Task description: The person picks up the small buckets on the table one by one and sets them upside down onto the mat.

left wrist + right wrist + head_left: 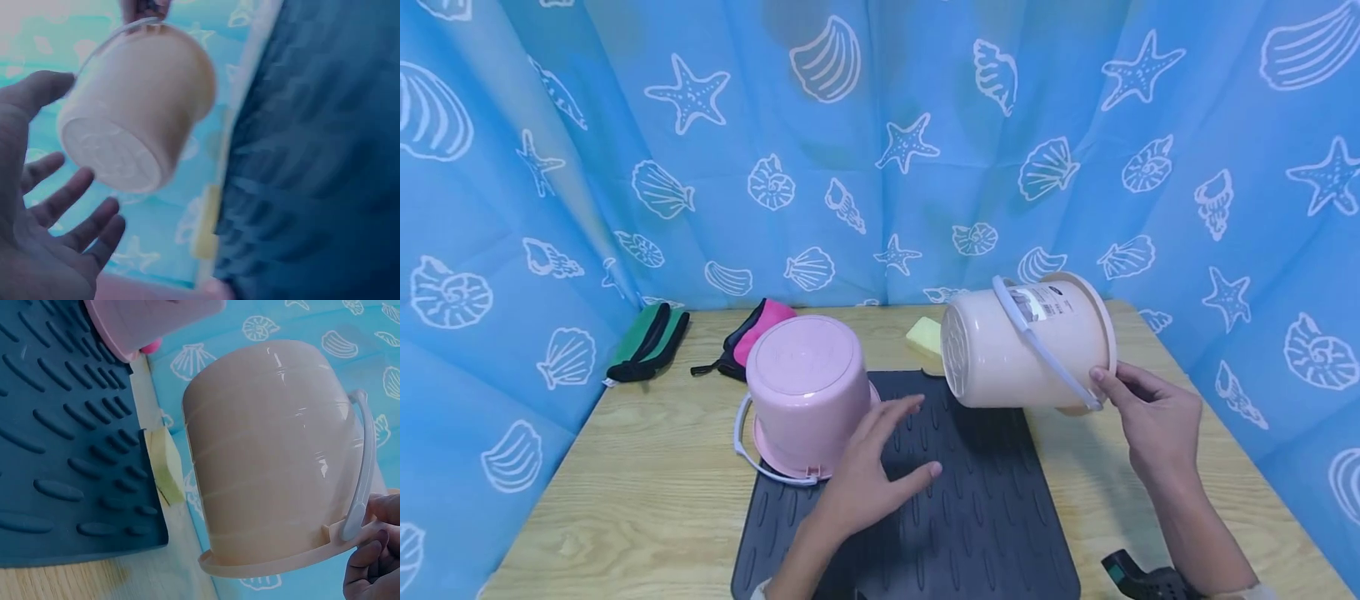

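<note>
A blue shell-print fabric curtain [925,83] hangs at twelve o'clock beyond the pale wood-grain table [625,483]; right hand [1161,425] grips cream round plastic bucket [992,367]; left hand [871,473], fingers spread.

The left forearm [811,546] is slanting up and rightward in the head view, and the left hand [867,482] is holding nothing, its fingers [65,197] spreading slightly with a soft bend and its thumb [44,89] standing well apart. The right forearm [1198,517] is slanting up and leftward, while the right hand [1161,417], placed higher, is pinching firmly between thumb and curled fingers.
</note>
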`<state>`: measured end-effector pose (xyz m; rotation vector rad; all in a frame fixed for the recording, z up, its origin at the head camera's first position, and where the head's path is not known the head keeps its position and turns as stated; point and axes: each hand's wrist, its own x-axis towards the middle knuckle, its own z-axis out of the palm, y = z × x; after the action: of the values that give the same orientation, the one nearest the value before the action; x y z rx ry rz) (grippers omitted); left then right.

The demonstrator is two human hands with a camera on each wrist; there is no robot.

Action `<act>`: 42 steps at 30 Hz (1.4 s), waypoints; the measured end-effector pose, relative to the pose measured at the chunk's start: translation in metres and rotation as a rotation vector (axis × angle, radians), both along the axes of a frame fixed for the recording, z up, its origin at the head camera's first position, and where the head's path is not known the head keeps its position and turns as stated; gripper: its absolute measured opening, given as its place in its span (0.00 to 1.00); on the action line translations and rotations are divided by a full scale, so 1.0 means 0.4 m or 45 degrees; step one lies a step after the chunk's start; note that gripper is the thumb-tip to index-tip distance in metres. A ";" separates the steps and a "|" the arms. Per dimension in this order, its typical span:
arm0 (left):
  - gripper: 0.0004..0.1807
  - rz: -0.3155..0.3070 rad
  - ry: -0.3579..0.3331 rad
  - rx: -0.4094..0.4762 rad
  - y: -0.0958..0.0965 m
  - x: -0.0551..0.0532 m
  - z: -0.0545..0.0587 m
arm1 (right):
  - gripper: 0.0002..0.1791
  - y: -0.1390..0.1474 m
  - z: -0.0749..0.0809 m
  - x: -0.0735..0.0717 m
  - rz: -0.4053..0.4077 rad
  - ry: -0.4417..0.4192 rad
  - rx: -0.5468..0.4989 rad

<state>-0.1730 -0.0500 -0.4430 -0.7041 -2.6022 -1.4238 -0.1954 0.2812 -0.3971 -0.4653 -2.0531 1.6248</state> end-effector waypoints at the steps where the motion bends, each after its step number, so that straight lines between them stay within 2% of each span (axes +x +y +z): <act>1: 0.42 0.016 0.017 0.009 0.004 -0.012 0.017 | 0.18 -0.001 0.001 -0.002 0.003 0.001 -0.024; 5: 0.49 0.053 0.077 0.002 0.019 -0.067 0.088 | 0.16 -0.007 0.002 -0.007 0.010 0.044 -0.116; 10: 0.55 0.019 0.053 0.052 0.044 -0.151 0.156 | 0.12 -0.012 -0.003 -0.011 -0.001 0.101 -0.225; 15: 0.59 -0.039 0.011 0.024 0.081 -0.222 0.190 | 0.11 -0.020 -0.012 -0.018 0.032 0.176 -0.369; 19: 0.63 -0.081 0.012 -0.063 0.099 -0.262 0.206 | 0.11 -0.027 -0.017 -0.025 0.062 0.213 -0.458; 24: 0.65 -0.148 -0.030 -0.155 0.102 -0.290 0.214 | 0.11 -0.026 -0.017 -0.029 0.097 0.227 -0.554; 28: 0.67 -0.199 -0.025 -0.189 0.103 -0.303 0.212 | 0.11 -0.022 -0.012 -0.027 0.123 0.243 -0.637; 35: 0.69 -0.288 -0.005 -0.156 0.106 -0.317 0.209 | 0.10 -0.038 -0.009 -0.025 0.194 0.271 -0.733; 42: 0.66 -0.320 -0.019 -0.105 0.102 -0.326 0.221 | 0.13 -0.056 -0.010 -0.032 0.217 0.262 -0.761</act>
<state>-0.3036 -0.0094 -0.3544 -1.0682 -2.6736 -1.3918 -0.2081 0.2588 -0.4009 -0.3029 -1.4683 2.2864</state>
